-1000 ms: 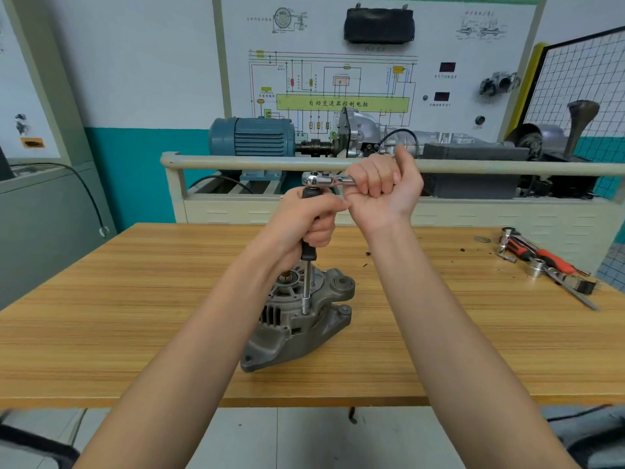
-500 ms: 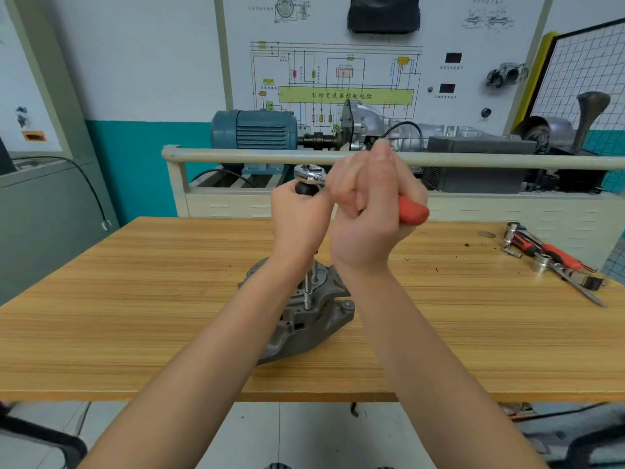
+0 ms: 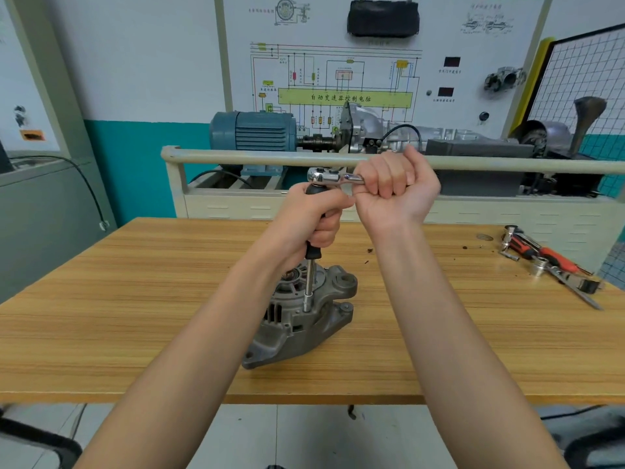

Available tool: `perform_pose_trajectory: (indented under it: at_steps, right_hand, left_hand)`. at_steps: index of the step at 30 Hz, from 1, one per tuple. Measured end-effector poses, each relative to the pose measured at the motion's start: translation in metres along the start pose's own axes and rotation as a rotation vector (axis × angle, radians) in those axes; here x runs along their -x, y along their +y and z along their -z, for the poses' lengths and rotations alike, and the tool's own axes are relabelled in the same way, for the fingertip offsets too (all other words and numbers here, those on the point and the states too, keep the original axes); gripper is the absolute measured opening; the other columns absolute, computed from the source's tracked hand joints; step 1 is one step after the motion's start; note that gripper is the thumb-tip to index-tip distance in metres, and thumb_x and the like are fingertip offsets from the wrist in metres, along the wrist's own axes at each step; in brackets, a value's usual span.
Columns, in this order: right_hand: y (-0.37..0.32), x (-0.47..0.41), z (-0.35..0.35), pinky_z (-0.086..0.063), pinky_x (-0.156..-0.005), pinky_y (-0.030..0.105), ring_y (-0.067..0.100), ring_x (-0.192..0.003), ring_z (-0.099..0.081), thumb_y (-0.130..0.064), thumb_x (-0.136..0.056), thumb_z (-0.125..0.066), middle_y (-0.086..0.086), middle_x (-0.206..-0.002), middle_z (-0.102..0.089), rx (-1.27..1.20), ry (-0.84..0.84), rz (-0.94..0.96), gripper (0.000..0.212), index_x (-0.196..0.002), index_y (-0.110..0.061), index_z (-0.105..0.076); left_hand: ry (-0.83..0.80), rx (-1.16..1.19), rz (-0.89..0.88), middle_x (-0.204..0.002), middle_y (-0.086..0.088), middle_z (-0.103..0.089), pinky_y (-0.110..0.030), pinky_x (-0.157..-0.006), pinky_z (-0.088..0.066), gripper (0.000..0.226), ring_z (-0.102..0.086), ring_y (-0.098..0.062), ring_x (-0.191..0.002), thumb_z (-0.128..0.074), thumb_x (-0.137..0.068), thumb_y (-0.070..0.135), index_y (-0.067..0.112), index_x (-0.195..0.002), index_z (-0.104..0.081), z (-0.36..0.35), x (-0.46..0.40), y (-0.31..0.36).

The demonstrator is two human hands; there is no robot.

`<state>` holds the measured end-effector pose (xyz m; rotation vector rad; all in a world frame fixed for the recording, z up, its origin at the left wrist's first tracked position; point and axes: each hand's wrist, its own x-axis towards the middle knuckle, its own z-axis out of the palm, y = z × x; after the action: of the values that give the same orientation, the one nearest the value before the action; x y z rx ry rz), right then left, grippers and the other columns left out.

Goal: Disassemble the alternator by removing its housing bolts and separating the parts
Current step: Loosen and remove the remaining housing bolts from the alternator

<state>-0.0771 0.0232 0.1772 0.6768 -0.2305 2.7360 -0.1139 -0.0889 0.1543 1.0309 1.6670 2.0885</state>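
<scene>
The alternator [image 3: 301, 319] is sitting near the front edge of the wooden bench [image 3: 135, 316], one grey cast-metal housing with ribbed vents showing on its side and two mounting ears with holes sticking out to the right. It is resting tilted on its wider base, shaft end facing up. A single chrome extension bar [image 3: 308, 286] is standing upright on it — its lower end is meeting the top of the housing. The left hand [image 3: 314, 214] is wrapping its grip around the black upper part of that bar. The right hand [image 3: 395, 187] is curling its grip tightly around the handle of one ratchet wrench [image 3: 333, 177], whose shiny head is sitting on top of the bar. Over at the bench's right end, a small heap of loose tools [image 3: 551, 262] is lying — too jumbled to count.
</scene>
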Motion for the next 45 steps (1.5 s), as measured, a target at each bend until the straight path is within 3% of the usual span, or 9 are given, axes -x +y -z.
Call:
perform_pose_trajectory:
  at_steps: [6,11,15,20,23,26,32,39,45]
  right_hand:
    - [0.027,0.031,-0.015,-0.025,-0.043,0.024,0.008,-0.033,-0.023,-0.013,-0.096,-0.033,-0.007,-0.035,-0.028,0.476,-0.257,0.368,0.058,-0.038,-0.020,-0.037]
    - [0.051,0.047,-0.014,-0.023,-0.047,0.033,0.011,-0.041,-0.031,-0.014,-0.088,-0.041,-0.008,-0.047,-0.037,0.905,-0.420,0.802,0.042,-0.049,-0.028,-0.035]
    - [0.039,0.038,-0.014,-0.021,-0.046,0.029,0.010,-0.037,-0.026,-0.007,-0.090,-0.039,-0.005,-0.038,-0.029,0.736,-0.412,0.637,0.050,-0.043,-0.023,-0.035]
    - [0.011,0.008,-0.006,-0.022,-0.038,0.022,0.009,-0.035,-0.013,-0.015,-0.092,-0.037,-0.005,-0.032,-0.026,0.232,-0.197,0.064,0.056,-0.036,-0.017,-0.037]
    - [0.006,-0.009,0.003,-0.015,-0.038,0.021,0.008,-0.038,-0.006,-0.017,-0.091,-0.039,-0.007,-0.036,-0.014,-0.089,-0.050,-0.133,0.056,-0.035,-0.014,-0.032]
    - [0.005,-0.010,0.006,-0.015,-0.037,0.021,0.008,-0.038,-0.007,-0.018,-0.092,-0.039,-0.006,-0.034,-0.016,-0.106,0.009,-0.098,0.056,-0.036,-0.015,-0.032]
    - [0.017,0.015,-0.012,-0.020,-0.039,0.023,0.011,-0.034,-0.013,-0.015,-0.100,-0.028,-0.006,-0.033,-0.024,0.260,-0.115,0.176,0.063,-0.037,-0.019,-0.034]
    - [0.061,0.055,-0.014,-0.025,-0.046,0.022,0.011,-0.040,-0.030,-0.009,-0.087,-0.041,-0.012,-0.053,-0.037,1.051,-0.441,0.984,0.031,-0.060,-0.022,-0.045]
    - [0.045,0.046,-0.014,-0.022,-0.047,0.027,0.008,-0.039,-0.029,-0.011,-0.087,-0.042,-0.009,-0.044,-0.036,0.872,-0.439,0.784,0.043,-0.047,-0.024,-0.036]
  left_hand:
    - [0.466,-0.075,-0.080,-0.045,0.002,-0.029,-0.021,-0.042,-0.018,0.042,-0.022,-0.014,-0.042,-0.055,-0.081,-0.005,0.019,-0.055,-0.033,-0.014,-0.002,-0.003]
    - [0.567,-0.185,-0.186,-0.046,0.003,-0.028,-0.025,-0.045,-0.019,0.048,-0.022,-0.012,-0.048,-0.057,-0.081,-0.004,0.020,-0.050,-0.029,-0.019,-0.001,-0.008]
    - [0.418,-0.098,-0.133,-0.045,0.003,-0.031,-0.021,-0.041,-0.021,0.043,-0.024,-0.011,-0.041,-0.057,-0.080,-0.009,0.017,-0.054,-0.034,-0.012,0.001,-0.005]
    - [-0.024,0.037,-0.065,-0.042,0.003,-0.037,-0.019,-0.039,-0.028,0.038,-0.032,-0.011,-0.035,-0.059,-0.084,-0.003,0.014,-0.054,-0.043,0.013,0.006,0.002]
    - [-0.188,0.038,0.015,-0.039,0.003,-0.036,-0.016,-0.037,-0.028,0.038,-0.032,-0.009,-0.031,-0.059,-0.081,0.004,0.015,-0.049,-0.043,0.011,0.006,0.004]
    - [-0.122,0.014,0.038,-0.035,0.005,-0.029,-0.014,-0.034,-0.018,0.055,-0.022,-0.007,-0.027,-0.052,-0.092,0.000,0.019,-0.043,-0.036,0.005,0.003,0.002]
    - [0.240,-0.016,0.001,-0.038,0.007,-0.025,-0.015,-0.037,-0.015,0.051,-0.018,-0.008,-0.031,-0.051,-0.089,-0.002,0.020,-0.050,-0.029,-0.003,0.001,0.001]
    - [0.513,-0.233,-0.131,-0.058,0.001,-0.045,-0.021,-0.051,-0.036,0.034,-0.041,-0.010,-0.051,-0.051,-0.093,0.008,0.017,-0.061,-0.043,-0.023,0.005,-0.004]
    - [0.365,-0.142,-0.096,-0.050,0.000,-0.033,-0.022,-0.043,-0.023,0.037,-0.029,-0.011,-0.044,-0.060,-0.082,-0.001,0.015,-0.058,-0.036,-0.014,0.007,-0.001]
